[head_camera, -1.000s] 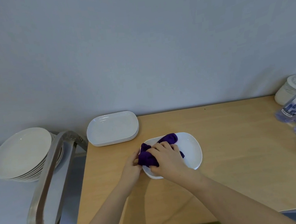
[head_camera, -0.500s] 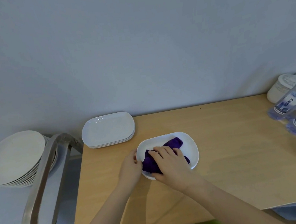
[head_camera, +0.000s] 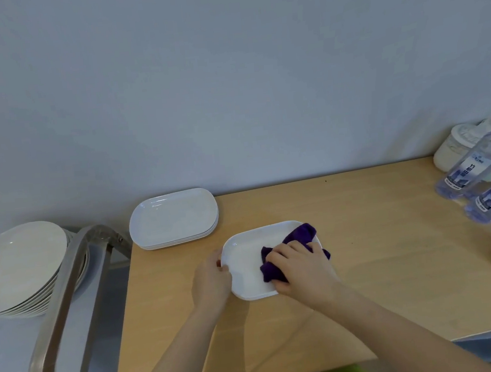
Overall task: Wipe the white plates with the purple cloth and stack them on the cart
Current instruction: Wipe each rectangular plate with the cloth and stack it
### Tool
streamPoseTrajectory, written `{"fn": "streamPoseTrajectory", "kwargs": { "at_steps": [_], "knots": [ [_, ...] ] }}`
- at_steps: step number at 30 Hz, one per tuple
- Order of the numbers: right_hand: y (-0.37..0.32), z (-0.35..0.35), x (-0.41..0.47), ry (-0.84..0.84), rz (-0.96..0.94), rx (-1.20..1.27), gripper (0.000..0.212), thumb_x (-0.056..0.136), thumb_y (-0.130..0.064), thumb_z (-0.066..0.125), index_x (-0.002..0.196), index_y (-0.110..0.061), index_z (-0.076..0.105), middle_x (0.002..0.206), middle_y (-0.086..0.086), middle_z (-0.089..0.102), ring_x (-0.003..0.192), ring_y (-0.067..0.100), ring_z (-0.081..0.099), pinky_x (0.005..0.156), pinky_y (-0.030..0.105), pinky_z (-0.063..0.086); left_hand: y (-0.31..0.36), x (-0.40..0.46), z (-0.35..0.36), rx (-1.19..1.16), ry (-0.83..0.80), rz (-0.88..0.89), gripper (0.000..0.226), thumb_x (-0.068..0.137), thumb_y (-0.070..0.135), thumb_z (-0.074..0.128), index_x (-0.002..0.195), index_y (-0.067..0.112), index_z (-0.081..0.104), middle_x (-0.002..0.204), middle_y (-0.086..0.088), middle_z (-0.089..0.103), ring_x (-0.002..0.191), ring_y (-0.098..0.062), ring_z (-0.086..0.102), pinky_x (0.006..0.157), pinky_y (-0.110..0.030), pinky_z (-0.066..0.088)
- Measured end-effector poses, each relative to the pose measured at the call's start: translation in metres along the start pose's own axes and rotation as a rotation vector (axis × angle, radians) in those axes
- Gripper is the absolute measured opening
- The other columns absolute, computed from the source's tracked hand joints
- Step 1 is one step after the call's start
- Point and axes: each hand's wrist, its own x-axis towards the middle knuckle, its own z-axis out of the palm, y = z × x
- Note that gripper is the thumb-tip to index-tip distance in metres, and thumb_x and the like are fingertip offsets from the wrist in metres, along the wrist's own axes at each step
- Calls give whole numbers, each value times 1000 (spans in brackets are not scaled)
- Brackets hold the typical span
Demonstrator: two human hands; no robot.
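Bottles [head_camera: 480,185] crowd table's [head_camera: 369,279] right

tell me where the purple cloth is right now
In the head view, the purple cloth lies on the right part of the white plate at mid-table, under the right hand.

Two bare forearms are showing, with no sleeves, watch or rings on the left hand [head_camera: 210,280] or right hand [head_camera: 302,266]. Yellow-green clothing is peeking in at the bottom edge.
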Motion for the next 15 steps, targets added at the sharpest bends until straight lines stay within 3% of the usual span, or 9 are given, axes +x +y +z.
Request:
{"fn": "streamPoseTrajectory", "kwargs": {
  "at_steps": [3, 8, 11, 15],
  "knots": [
    [21, -6, 3, -14, 62, -108, 37, 59, -49, 77, 88, -30, 65, 86, -10, 66, 86, 20, 63, 75, 41, 48, -1, 4, 0, -66, 7, -29, 50, 82, -3, 44, 114, 27, 68, 79, 8, 65, 76, -18, 58, 62, -27, 42],
    [25, -9, 20, -31, 232, -154, 44, 58, -52, 82, 90, -25, 70, 84, -2, 69, 81, 27, 62, 58, 37, 46, 1, 4, -2, -162, -6, -78, 50, 81, -5, 44, 103, 33, 67, 80, 9, 65, 76, -13, 57, 62, -25, 43],
    [18, -4, 34, -28, 294, -98, 41, 84, -50, 62, 116, -24, 61, 112, -1, 64, 102, 30, 54, 76, 39, 42, 2, 4, -3, -209, -22, -91, 49, 80, -7, 45, 91, 36, 65, 73, 7, 63, 68, -11, 54, 61, -25, 41],
    [4, 0, 49, 5, 350, 44, 38, 91, -41, 52, 123, -21, 55, 123, 2, 56, 112, 28, 49, 89, 40, 35, 2, 6, -6, -249, -51, -115, 55, 79, -8, 46, 84, 42, 67, 75, 1, 65, 74, -20, 56, 68, -32, 47]
  ]
}}
